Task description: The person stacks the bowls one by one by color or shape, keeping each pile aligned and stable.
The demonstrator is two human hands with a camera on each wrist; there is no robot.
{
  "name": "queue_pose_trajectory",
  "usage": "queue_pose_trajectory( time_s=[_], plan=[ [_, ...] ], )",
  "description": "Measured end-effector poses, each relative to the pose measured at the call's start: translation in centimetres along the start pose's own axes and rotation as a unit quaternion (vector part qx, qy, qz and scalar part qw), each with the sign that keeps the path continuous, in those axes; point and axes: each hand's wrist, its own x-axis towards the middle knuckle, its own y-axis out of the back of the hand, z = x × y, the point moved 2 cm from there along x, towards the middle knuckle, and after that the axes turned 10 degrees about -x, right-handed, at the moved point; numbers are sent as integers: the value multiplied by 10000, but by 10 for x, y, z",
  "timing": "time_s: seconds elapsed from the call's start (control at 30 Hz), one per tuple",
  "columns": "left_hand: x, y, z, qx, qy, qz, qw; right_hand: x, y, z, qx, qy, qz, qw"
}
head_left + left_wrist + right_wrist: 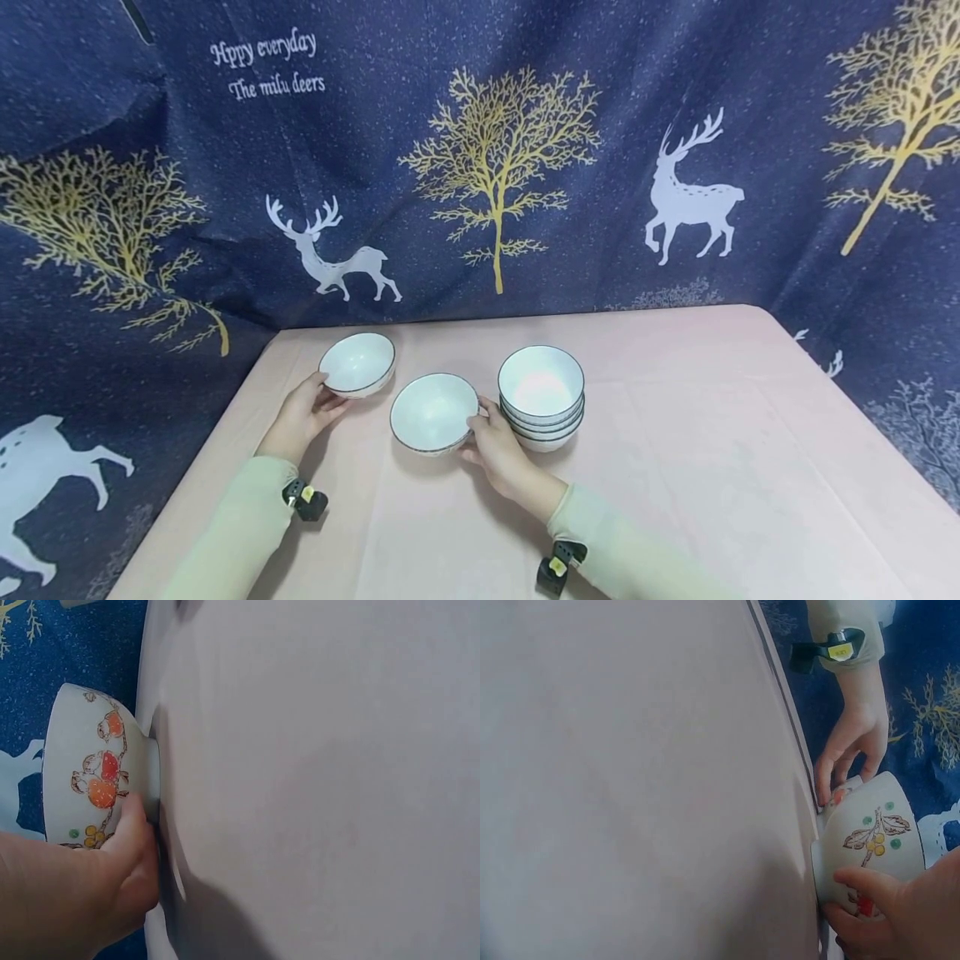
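Observation:
At the back left of the table, my left hand (303,410) grips a white bowl (358,363) by its near left side, thumb at the dark rim and fingers low on the wall. In the left wrist view this bowl (97,761) shows painted orange and red birds and yellow berries, its foot close to the cloth. My right hand (501,450) holds a second white bowl (433,412) by its right side, thumb over the rim. The right wrist view shows leaves and berries on that bowl (877,840). Both bowls look vacant inside.
A stack of several matching bowls (542,392) stands just right of my right hand. Pale pink cloth (712,467) covers the table. Behind it hangs a dark blue curtain (555,275) with deer and gold trees.

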Motion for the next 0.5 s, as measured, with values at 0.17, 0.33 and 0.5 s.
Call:
queue_pose_trajectory(
  time_s=[0.17,0.33,0.5],
  plan=[
    [2,2,-1,-547,205,-165,9982,1,0,0,31,2,35,10000],
    [2,4,-4,-909,272,-383,9947,1,0,0,56,-18,31,10000],
    [-1,5,-6,-1097,283,-410,9927,1,0,0,105,-40,29,9999]
  ],
)
